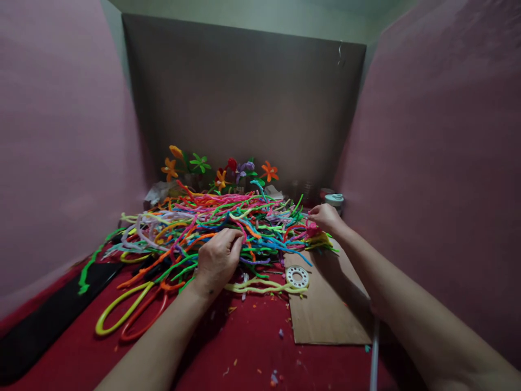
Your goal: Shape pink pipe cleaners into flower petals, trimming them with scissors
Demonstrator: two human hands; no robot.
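Observation:
A large tangled heap of coloured pipe cleaners (228, 203) lies in front of me. My left hand (220, 255) is closed in a pinch at the near side of the heap, with a pink pipe cleaner (243, 228) at its fingertips. Off to the right, my right hand (325, 217) also pinches, and a bit of pink pipe cleaner shows at its fingertips. Just below that hand sits a small bunched pink piece (313, 229). The fingers partly hide what each hand grips.
A cardboard sheet (325, 320) lies on the red cloth (244, 353), with a pale holed disc (297, 277) at its left edge. Pipe-cleaner flowers (269, 171) stand behind the heap. A yellow-and-red-handled tool (106, 321), a black strip (52, 320) and a lidded container (334, 200) are around it.

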